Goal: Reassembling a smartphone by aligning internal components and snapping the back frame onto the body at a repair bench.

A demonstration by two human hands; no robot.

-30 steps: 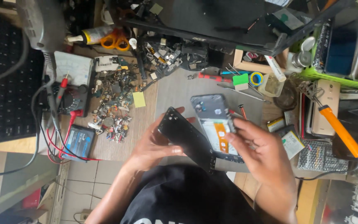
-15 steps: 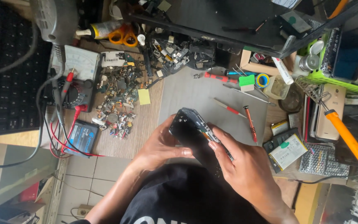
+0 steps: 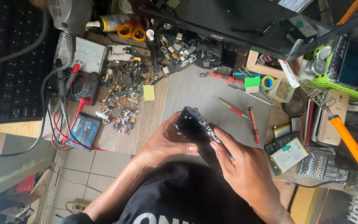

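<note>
Tilted edge-on, phone (image 3: pixel 195 132) now runs diagonally between hands (image 3: pixel 204 155).

Bare grey mat (image 3: pixel 199 93) far of the hands leaves open passage, bounded left by a heap of small parts (image 3: pixel 123 105), right by two red screwdrivers (image 3: pixel 245 116), far by the laptop edge (image 3: pixel 228 39) and scattered components (image 3: pixel 179 54).

Pretty even daylight here, bright but soft, barely any hard shadows on the bench (image 3: pixel 146 128). Slight sheen on the black phone (image 3: pixel 197 135). Middle is sharp; the corners get darker and stretched, and the keyboard (image 3: pixel 9 70) looks murky.
</note>
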